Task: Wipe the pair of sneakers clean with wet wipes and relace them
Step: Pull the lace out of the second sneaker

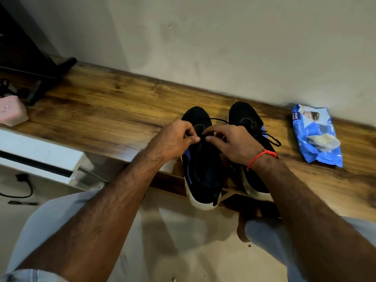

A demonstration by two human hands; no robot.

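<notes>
While the left hand (176,137) and right hand (227,143) each pinched black lace (218,119) over the left sneaker (203,171), both heels were left overhanging the shelf (101,110); a hard tug could tip either shoe off. Wipes (317,137) lay rightmost, unused.

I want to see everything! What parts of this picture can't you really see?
- Left sneaker's lace holes, head view: both hands, left hand and right hand, cover them.
- Right sneaker's middle: hidden under the right forearm.
- Wipes pack small print: too tiny.
- Pink box: cut off by the left edge.
</notes>
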